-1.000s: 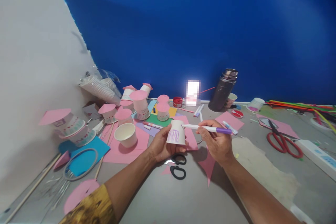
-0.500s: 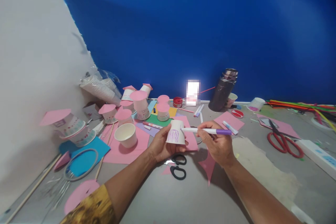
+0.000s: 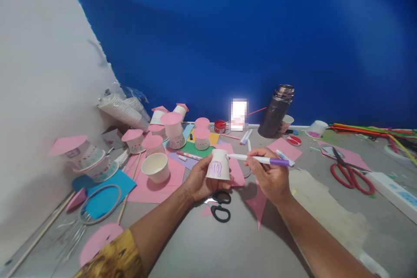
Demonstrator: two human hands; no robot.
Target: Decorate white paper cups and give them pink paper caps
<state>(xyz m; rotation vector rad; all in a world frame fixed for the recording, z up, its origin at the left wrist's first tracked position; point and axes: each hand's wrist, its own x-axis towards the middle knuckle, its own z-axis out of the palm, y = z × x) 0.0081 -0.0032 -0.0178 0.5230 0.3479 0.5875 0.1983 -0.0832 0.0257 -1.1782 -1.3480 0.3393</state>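
Note:
My left hand (image 3: 199, 181) is closed around a white paper cup (image 3: 220, 164), turned upside down with its rim at the bottom. Purple scribbled lines in a rounded outline cover the side facing me. In my right hand (image 3: 269, 178) is a white marker (image 3: 257, 159) with a purple end, held like a pen. Its tip is at the cup's right side, near the top; I cannot tell whether it touches. Below the cup, black-handled scissors (image 3: 221, 213) lie on the table. An upright paper cup (image 3: 155, 167) stands left of my left hand.
Several cups with pink paper tops, one a stacked pair (image 3: 173, 130), stand at the left and back. A dark flask (image 3: 276, 113) stands behind my right hand. Red-handled scissors (image 3: 352, 178) and a white power strip (image 3: 395, 193) lie at the right. Pink paper (image 3: 179, 178) lies under the upright cup.
The marker's tip has shifted slightly up and right along the cup's side, and the marker lies a little flatter. My left hand and the cup have hardly moved.

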